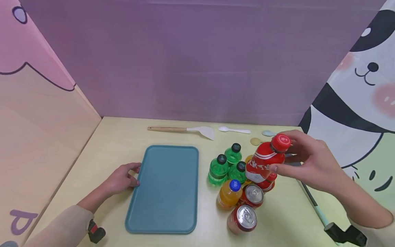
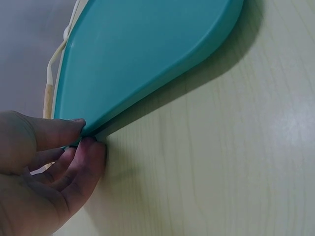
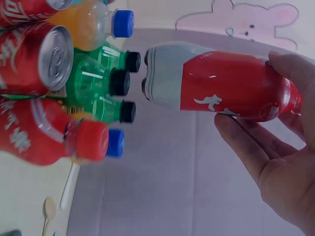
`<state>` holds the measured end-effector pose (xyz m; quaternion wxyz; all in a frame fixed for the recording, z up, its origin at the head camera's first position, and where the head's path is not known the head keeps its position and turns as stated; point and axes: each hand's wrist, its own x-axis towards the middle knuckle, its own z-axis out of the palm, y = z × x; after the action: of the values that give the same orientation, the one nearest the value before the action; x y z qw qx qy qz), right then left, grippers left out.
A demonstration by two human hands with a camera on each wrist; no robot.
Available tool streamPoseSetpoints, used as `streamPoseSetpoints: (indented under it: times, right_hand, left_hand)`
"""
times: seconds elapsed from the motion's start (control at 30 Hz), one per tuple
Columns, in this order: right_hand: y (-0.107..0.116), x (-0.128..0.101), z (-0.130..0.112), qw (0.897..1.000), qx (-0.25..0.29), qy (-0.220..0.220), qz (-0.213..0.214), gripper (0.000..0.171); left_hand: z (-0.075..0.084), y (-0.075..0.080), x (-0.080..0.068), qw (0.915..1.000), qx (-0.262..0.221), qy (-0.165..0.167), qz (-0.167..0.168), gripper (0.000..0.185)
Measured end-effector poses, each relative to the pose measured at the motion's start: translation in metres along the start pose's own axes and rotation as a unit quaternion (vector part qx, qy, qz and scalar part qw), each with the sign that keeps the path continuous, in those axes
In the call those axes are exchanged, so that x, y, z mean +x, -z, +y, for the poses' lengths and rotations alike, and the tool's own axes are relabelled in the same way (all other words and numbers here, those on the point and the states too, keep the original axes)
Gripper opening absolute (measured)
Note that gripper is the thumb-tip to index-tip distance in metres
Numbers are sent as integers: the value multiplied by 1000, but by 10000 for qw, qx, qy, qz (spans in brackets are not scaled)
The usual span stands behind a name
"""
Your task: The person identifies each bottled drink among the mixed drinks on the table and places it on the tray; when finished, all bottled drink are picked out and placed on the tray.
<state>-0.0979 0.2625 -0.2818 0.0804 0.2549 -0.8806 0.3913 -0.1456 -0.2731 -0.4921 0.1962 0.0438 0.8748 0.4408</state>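
My right hand grips a red-capped bottle with a red label, between thumb and fingers. The bottle is tilted and held in the air above a cluster of drinks. In the right wrist view, the bottle's pale base hangs clear of the other caps. At the left, my left hand pinches the rim of a blue-green tray, thumb on top and fingertips at the edge. The cluster holds several green bottles, an orange drink bottle, red cans and another red bottle.
Behind the tray lies a spatula with a wooden handle. A white spoon, a pale blue spoon and a tan spoon lie at the back right. A purple backdrop rises behind the table.
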Motion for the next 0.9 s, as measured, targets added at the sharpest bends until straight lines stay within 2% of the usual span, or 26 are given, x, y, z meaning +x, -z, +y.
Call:
streamPoseSetpoints:
  times: [0.23, 0.37, 0.6, 0.9]
  right_hand:
    - [-20, 49, -10, 9972, 438, -477, -370, 60]
    - [-36, 78, -17, 9952, 479, -716, -455, 59]
    - [-68, 121, -22, 9925, 676, -828, -594, 59]
    - [-116, 159, -26, 9844, 1231, -912, -864, 50]
  left_hand:
    - [1, -1, 0, 9999, -136, 51, 9, 70]
    - [2, -2, -3, 9999, -136, 52, 7, 70]
    - [4, -5, -4, 9998, -150, 101, 28, 69]
    - [6, -7, -3, 9999, -137, -52, 47, 70]
